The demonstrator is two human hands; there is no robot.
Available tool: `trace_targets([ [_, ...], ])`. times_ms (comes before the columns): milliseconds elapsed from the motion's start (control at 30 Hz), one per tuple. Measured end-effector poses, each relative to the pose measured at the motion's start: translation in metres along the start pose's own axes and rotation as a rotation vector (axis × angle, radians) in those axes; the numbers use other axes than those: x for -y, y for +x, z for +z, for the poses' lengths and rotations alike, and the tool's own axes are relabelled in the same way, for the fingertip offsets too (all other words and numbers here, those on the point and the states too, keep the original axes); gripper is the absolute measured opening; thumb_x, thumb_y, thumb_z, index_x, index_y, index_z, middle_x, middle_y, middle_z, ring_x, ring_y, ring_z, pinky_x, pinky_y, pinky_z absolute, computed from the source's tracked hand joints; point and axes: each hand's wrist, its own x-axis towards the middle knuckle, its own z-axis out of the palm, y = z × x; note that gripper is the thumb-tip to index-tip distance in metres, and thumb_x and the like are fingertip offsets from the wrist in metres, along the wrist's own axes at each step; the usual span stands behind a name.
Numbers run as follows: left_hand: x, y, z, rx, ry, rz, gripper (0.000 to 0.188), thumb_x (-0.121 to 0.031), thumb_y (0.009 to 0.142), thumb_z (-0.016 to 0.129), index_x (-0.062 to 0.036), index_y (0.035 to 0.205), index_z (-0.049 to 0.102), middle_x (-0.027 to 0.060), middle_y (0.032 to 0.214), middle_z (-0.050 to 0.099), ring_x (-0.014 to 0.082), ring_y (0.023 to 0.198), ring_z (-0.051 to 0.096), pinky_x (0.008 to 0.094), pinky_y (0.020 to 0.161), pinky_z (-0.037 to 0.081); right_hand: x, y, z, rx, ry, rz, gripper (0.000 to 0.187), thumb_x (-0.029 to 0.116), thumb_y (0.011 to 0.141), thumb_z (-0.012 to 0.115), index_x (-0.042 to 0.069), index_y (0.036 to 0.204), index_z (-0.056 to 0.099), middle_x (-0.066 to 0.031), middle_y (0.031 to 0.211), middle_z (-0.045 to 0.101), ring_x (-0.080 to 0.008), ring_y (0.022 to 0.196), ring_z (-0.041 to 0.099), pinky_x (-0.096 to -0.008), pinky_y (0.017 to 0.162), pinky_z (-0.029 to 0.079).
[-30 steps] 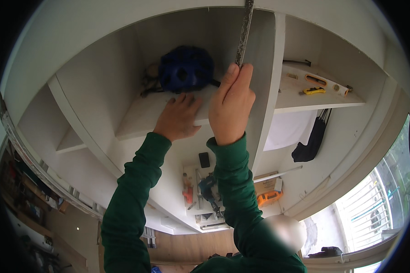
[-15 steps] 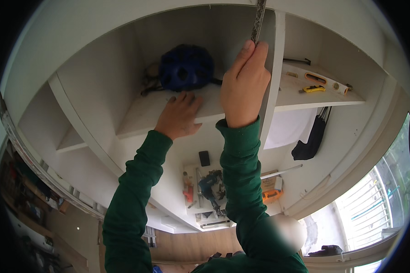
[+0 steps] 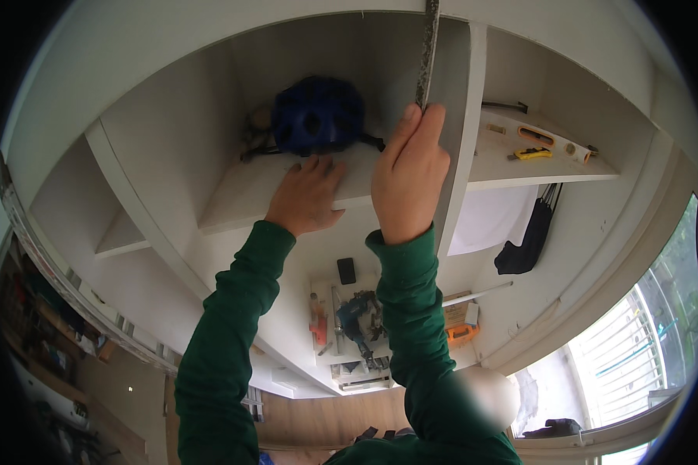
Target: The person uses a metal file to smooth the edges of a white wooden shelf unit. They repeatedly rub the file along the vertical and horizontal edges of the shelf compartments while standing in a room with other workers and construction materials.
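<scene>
My right hand (image 3: 412, 174) is closed around the lower end of a long, narrow, grey-speckled strip (image 3: 428, 54). The strip stands nearly upright in front of the cabinet's upper edge and runs out of the top of the view; its exact kind does not show. My left hand (image 3: 306, 195) lies with its fingers apart on the front of the white shelf (image 3: 244, 194), holding nothing. Just behind its fingertips a dark blue bike helmet (image 3: 318, 116) with black straps rests on that shelf.
Past the upright divider (image 3: 468, 101), the right shelf bears a spirit level (image 3: 543, 139) and a yellow utility knife (image 3: 533, 153). A black cloth bag (image 3: 529, 240) hangs below. Lower down are a black phone (image 3: 346, 270), blue power tool (image 3: 353, 318) and orange tool (image 3: 463, 333).
My right hand has come down and slightly left, bringing the strip with it. My left hand has stayed on the shelf.
</scene>
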Motion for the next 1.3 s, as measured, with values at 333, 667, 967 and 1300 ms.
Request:
trace_targets([
  [333, 0.0, 0.0, 0.001, 0.014, 0.001, 0.002, 0.068, -0.029, 0.064, 0.082, -0.0053, 0.122, 0.053, 0.0149, 0.119, 0.058, 0.0305, 0.111, 0.055, 0.0432, 0.087, 0.049, -0.007, 0.001, 0.0, -0.04, -0.086, -0.051, 0.023, 0.022, 0.106, 0.045, 0.003, 0.094, 0.04, -0.0176, 0.049, 0.05, -0.0401, 0.044, 0.055, -0.0432, 0.037, 0.038],
  [667, -0.001, 0.001, -0.001, 0.011, -0.004, -0.004, 0.069, -0.03, 0.064, 0.083, -0.0055, 0.122, 0.054, 0.0142, 0.118, 0.058, 0.0301, 0.112, 0.055, 0.0428, 0.086, 0.05, -0.005, 0.005, -0.001, -0.03, -0.02, -0.032, 0.023, 0.02, 0.106, 0.045, 0.003, 0.091, 0.038, -0.0176, 0.049, 0.049, -0.0398, 0.044, 0.055, -0.0427, 0.036, 0.039],
  [967, -0.006, 0.0, -0.001, -0.008, 0.023, -0.042, 0.067, -0.028, 0.063, 0.083, -0.0069, 0.12, 0.054, 0.0137, 0.118, 0.059, 0.0301, 0.113, 0.056, 0.0438, 0.088, 0.05, -0.013, -0.003, 0.004, 0.003, 0.084, 0.016, 0.022, 0.019, 0.106, 0.044, 0.002, 0.093, 0.039, -0.0194, 0.052, 0.051, -0.0403, 0.047, 0.057, -0.0438, 0.039, 0.04],
  [1300, -0.004, 0.0, 0.001, -0.005, -0.029, -0.071, 0.068, -0.027, 0.062, 0.083, -0.0061, 0.12, 0.054, 0.0127, 0.117, 0.059, 0.0298, 0.111, 0.057, 0.0439, 0.088, 0.052, -0.007, 0.007, 0.002, 0.043, 0.129, 0.055, 0.023, 0.019, 0.106, 0.043, 0.002, 0.092, 0.039, -0.0168, 0.052, 0.049, -0.0388, 0.046, 0.054, -0.0428, 0.04, 0.038],
])
